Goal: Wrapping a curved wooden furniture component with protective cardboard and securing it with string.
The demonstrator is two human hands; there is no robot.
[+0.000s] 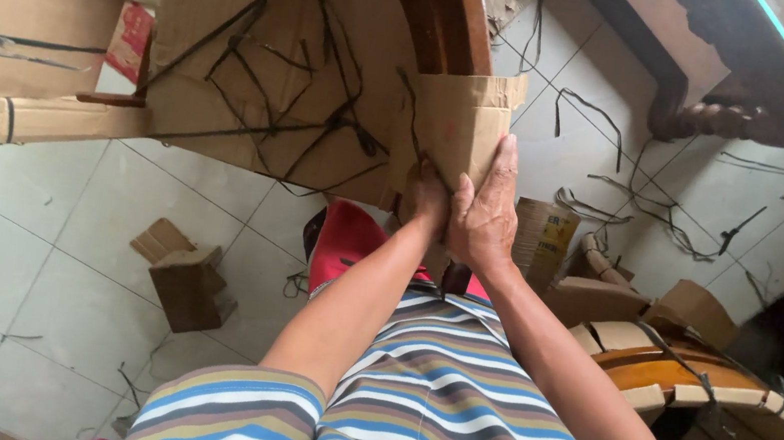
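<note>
A curved dark wooden furniture part comes down from the top, wrapped in brown cardboard tied with black straps. My right hand lies flat against a folded cardboard sleeve on the end of that part, fingers pointing up. Just to its left, my left hand grips the lower edge of the same sleeve; its fingers are partly hidden behind the cardboard. Both forearms reach forward over my striped clothing.
Cardboard scraps and cut black straps lie scattered on the white tiled floor. A red stool stands under my arms. More cardboard-wrapped wooden pieces sit at right, a large cardboard bundle at upper left, dark carved furniture at upper right.
</note>
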